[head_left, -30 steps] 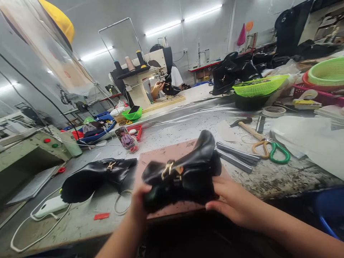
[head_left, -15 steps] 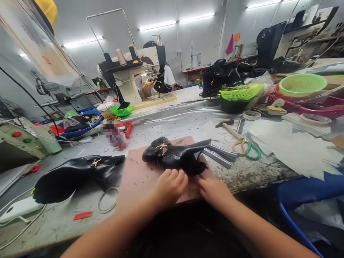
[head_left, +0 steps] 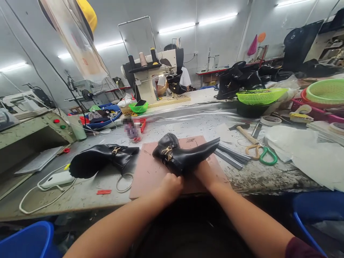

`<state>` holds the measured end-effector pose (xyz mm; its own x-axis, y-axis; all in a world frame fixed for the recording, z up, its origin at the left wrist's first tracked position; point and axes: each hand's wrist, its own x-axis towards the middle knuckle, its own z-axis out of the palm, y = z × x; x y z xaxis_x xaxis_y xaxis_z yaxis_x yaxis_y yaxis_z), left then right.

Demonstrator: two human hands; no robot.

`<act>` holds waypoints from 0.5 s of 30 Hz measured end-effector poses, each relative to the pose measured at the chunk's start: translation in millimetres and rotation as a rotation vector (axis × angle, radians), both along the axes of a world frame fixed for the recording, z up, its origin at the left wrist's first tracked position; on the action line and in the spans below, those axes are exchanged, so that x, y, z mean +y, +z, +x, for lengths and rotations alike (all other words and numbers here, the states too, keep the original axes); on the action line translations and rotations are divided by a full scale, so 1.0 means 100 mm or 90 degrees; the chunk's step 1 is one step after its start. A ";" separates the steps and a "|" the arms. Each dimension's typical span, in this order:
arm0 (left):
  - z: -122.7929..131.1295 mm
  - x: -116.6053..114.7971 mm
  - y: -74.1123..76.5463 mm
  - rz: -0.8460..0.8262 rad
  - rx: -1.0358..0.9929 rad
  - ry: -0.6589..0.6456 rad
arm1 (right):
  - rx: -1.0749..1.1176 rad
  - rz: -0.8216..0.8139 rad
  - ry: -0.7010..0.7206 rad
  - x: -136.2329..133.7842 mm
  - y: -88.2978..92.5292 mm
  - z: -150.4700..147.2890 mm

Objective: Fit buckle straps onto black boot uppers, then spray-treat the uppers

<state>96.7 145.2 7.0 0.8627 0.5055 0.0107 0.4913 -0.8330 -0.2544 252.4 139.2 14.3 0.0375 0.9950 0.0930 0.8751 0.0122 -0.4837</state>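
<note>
A black leather boot upper (head_left: 188,154) with a gold chain buckle lies on its side over a pinkish board (head_left: 145,172). My left hand (head_left: 172,184) is closed at its near edge, pinching the leather. Fingers of my right hand (head_left: 205,175) vanish inside or beneath the upper, so their pose is hidden. Left of the board rests a second black boot upper (head_left: 94,160) with a similar gold buckle. Striped grey strips (head_left: 231,154) lie just right of the board.
Green-and-tan-handled scissors (head_left: 264,154), a hammer (head_left: 245,134) and white sheets (head_left: 298,143) are on the right. A white power strip (head_left: 57,179) with a cord lies left. Behind, another person works at a sewing machine (head_left: 150,79). A blue bin (head_left: 29,240) stands below.
The view has swung left, so things appear further right. My right hand has moved in under or into the upper, which looks fuller and more rounded; my left hand stays at its edge.
</note>
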 end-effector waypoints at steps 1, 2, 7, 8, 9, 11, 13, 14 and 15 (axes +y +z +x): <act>-0.01 0.01 -0.01 0.003 0.006 0.006 | -0.005 -0.013 -0.008 0.02 -0.03 0.00; -0.01 0.03 -0.01 0.005 0.013 0.011 | -0.010 -0.027 -0.011 0.03 -0.06 -0.01; -0.05 0.23 -0.03 0.012 0.015 0.065 | -0.047 -0.063 0.001 0.17 -0.07 -0.11; -0.06 0.27 -0.03 0.016 0.017 0.080 | -0.053 -0.064 0.001 0.20 -0.07 -0.14; -0.07 0.31 -0.03 0.019 0.020 0.094 | -0.056 -0.064 0.001 0.22 -0.06 -0.18; -0.07 0.36 -0.04 0.021 0.030 0.114 | -0.052 -0.063 -0.001 0.25 -0.05 -0.23; -0.06 0.38 -0.04 0.021 0.043 0.124 | -0.033 -0.067 -0.005 0.28 -0.02 -0.25; -0.05 0.39 -0.03 0.019 0.052 0.123 | -0.022 -0.068 -0.004 0.30 0.01 -0.24; -0.04 0.39 -0.01 0.016 0.061 0.119 | -0.003 -0.063 0.003 0.32 0.05 -0.22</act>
<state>93.0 184.3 5.8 0.7513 0.6579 -0.0525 0.6096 -0.7222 -0.3267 230.8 171.4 19.3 0.0331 0.9994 -0.0057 0.8775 -0.0317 -0.4785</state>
